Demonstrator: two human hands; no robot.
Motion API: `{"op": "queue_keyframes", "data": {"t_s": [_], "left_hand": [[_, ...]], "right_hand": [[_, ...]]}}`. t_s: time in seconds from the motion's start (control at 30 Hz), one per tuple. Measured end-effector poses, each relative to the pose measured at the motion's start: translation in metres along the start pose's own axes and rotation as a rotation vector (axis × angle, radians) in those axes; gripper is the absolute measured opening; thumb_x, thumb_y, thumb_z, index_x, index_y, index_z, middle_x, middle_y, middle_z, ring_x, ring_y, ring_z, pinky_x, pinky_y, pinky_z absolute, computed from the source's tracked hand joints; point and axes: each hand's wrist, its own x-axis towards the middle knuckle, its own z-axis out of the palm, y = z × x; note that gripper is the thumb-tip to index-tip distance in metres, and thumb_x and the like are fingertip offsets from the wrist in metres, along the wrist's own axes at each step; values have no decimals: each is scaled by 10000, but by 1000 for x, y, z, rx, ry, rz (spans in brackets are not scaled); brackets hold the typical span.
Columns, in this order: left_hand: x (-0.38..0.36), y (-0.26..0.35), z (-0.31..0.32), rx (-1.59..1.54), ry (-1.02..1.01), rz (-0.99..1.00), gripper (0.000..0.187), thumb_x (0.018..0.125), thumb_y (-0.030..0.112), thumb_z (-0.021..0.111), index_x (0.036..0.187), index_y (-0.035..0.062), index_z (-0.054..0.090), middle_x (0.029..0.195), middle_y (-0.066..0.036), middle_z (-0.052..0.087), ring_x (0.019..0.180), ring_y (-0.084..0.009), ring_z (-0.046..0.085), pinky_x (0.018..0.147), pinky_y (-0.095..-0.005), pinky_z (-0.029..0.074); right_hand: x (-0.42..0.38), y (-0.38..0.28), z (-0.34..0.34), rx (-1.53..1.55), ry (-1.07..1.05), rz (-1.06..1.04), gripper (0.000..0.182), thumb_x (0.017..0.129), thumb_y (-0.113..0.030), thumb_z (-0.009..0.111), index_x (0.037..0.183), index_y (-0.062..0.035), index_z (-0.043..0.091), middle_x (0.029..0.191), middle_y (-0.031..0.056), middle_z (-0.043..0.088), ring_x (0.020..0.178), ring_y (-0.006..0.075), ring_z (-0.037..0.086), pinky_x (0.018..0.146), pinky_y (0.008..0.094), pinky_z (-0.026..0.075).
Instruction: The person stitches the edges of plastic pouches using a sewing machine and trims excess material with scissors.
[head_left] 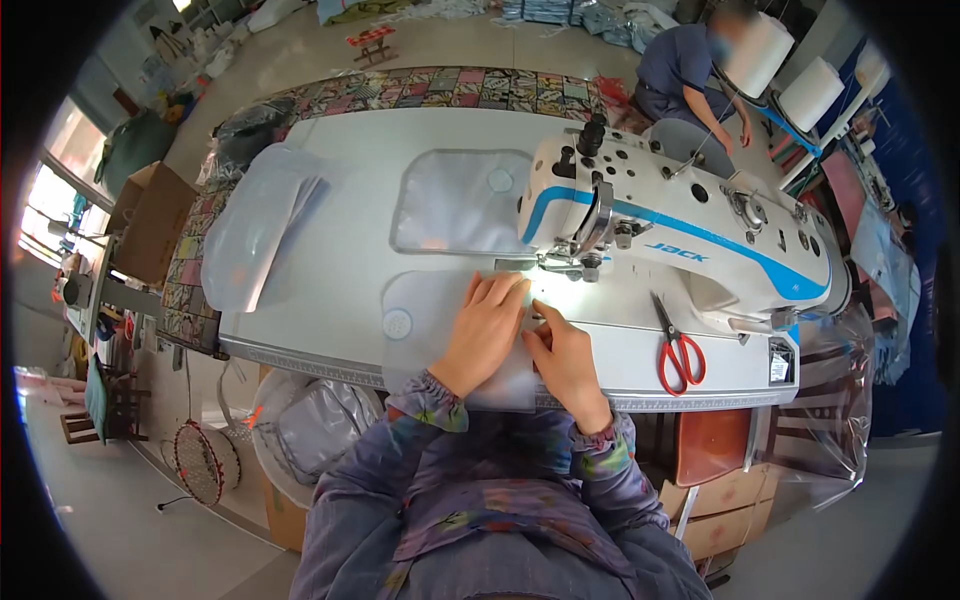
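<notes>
A translucent plastic sheet (425,350) with rounded corners and a round pale patch (397,323) lies at the front of the sewing table. My left hand (480,335) rests flat on it, fingers stretched toward the presser foot. At the sheet's right edge, my right hand (565,360) has its thumb and fingers drawn together on the plastic; the fingertips are partly hidden. Just beyond both hands stands the white and blue sewing machine (690,235), its light shining on the needle area. The sheet's far edge meets that area, but the needle itself is hard to make out.
Red-handled scissors (681,360) lie right of my hands. Another clear piece (450,215) lies behind, and stacked plastic sheets (255,230) sit at left. Thread cones (758,55) stand at back right, near a seated person (685,70). A tub (310,430) of plastic is below the table.
</notes>
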Motion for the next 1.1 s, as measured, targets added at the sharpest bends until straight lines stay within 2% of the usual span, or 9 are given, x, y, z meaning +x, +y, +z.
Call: {"op": "queue_keyframes", "data": {"t_s": [0.07, 0.13, 0.17, 0.23, 0.57, 0.83, 0.97, 1.03, 1.1], "left_hand": [[2, -3, 3, 18, -19, 5, 445, 946, 78, 670, 1381, 33, 592, 1396, -120, 591, 1321, -330, 567, 1198, -552, 393], [6, -2, 1, -14, -29, 15, 424, 945, 80, 673, 1360, 28, 601, 1394, -128, 592, 1340, -334, 559, 1202, -550, 392], [8, -3, 2, -16, -31, 14, 424, 945, 80, 673, 1360, 28, 601, 1394, -128, 592, 1340, -334, 559, 1202, -550, 392], [12, -7, 3, -29, -43, 65, 429, 970, 91, 670, 1390, 47, 592, 1398, -142, 589, 1337, -353, 562, 1203, -536, 392], [34, -18, 9, -76, -42, 145, 318, 978, 104, 672, 1282, 33, 614, 1352, -166, 622, 1306, -379, 582, 1178, -522, 417], [35, -17, -20, -233, -16, 8, 110, 940, 100, 719, 984, 38, 639, 1153, -131, 661, 1082, -356, 641, 1099, -533, 496], [16, -7, -51, -150, -118, 60, 130, 926, 108, 740, 965, 39, 637, 1139, -111, 658, 1082, -324, 648, 1125, -545, 486], [5, -3, -62, -233, -270, 51, 148, 908, 105, 756, 1002, 61, 651, 1167, -83, 644, 1113, -306, 644, 1163, -560, 453], [-2, 3, -71, -251, -295, 95, 178, 896, 106, 764, 1037, 75, 661, 1184, -71, 635, 1134, -302, 639, 1180, -563, 438]], "right_hand": [[1, 2, 1, -12, -1, 0, 486, 966, -34, 695, 1436, 36, 599, 780, 114, 729, 580, 170, 666, 557, 317, 514], [2, 3, 2, -15, 50, -63, 445, 948, -41, 679, 1378, 51, 617, 790, 152, 727, 609, 265, 702, 608, 377, 551], [2, 3, 1, -16, 49, -60, 445, 948, -41, 679, 1378, 51, 617, 790, 152, 727, 609, 265, 702, 608, 377, 551], [1, 2, 0, 24, 20, 2, 493, 965, -18, 680, 1445, 45, 584, 808, 110, 722, 608, 157, 677, 569, 306, 525], [1, 6, 0, 36, 44, 19, 517, 954, -9, 699, 1456, 22, 578, 857, 92, 708, 635, 137, 680, 588, 293, 537], [0, 6, -5, 53, 31, 50, 471, 958, -24, 731, 1414, 13, 619, 843, 60, 695, 687, 84, 632, 633, 258, 518], [4, 11, -4, 119, 28, 71, 453, 974, -14, 722, 1414, 17, 618, 843, 39, 690, 700, 64, 619, 622, 248, 503], [7, 13, -4, 181, 24, 96, 408, 977, -22, 711, 1376, 19, 637, 843, 98, 722, 710, 126, 679, 654, 289, 549], [9, 12, -5, 226, 16, 114, 406, 983, -17, 705, 1381, 18, 633, 838, 82, 710, 714, 112, 669, 653, 279, 544]]}}
